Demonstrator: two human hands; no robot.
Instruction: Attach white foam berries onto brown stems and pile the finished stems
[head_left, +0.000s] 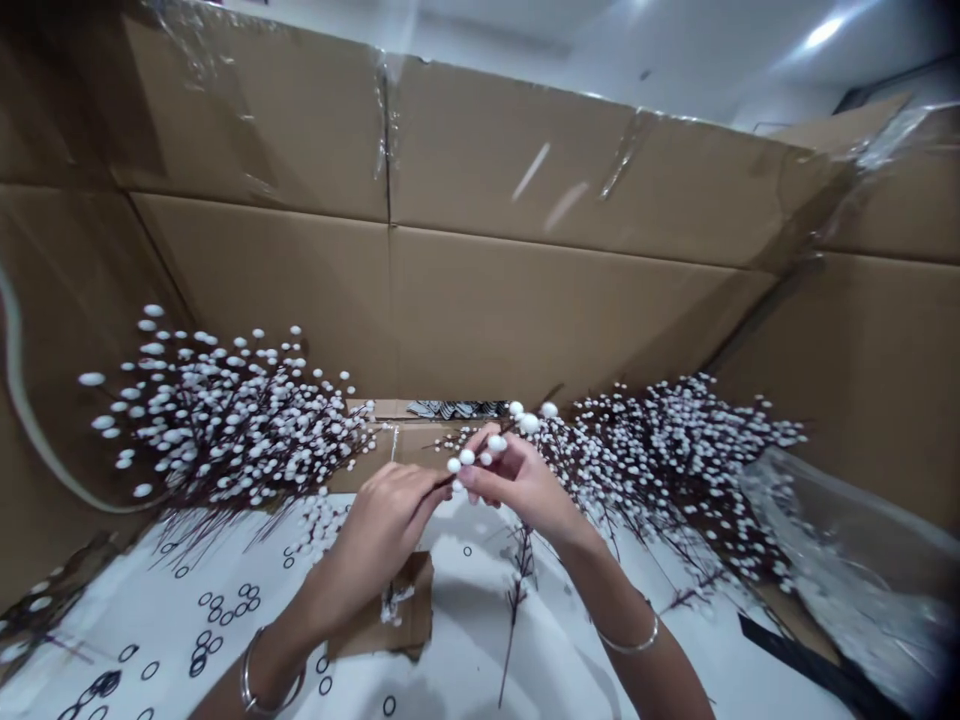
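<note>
Between my two hands, above the white work surface, is an artificial berry stem (496, 443) with white round berries and a dark brown stalk. My left hand (397, 500) is closed around its lower stalk. The fingers of my right hand (517, 480) pinch the stem among the berries, and some of them are hidden behind it. Below my right hand, a separate brown stem (514, 595) lies on the white surface, its upper end partly covered.
A bunch of white-berry stems (240, 420) is at the left, another bunch (667, 460) at the right. Several black rings (214, 610) and a cardboard piece (416, 605) lie on the white surface. Tall cardboard walls (525, 300) enclose it. Clear plastic (832, 560) sits at right.
</note>
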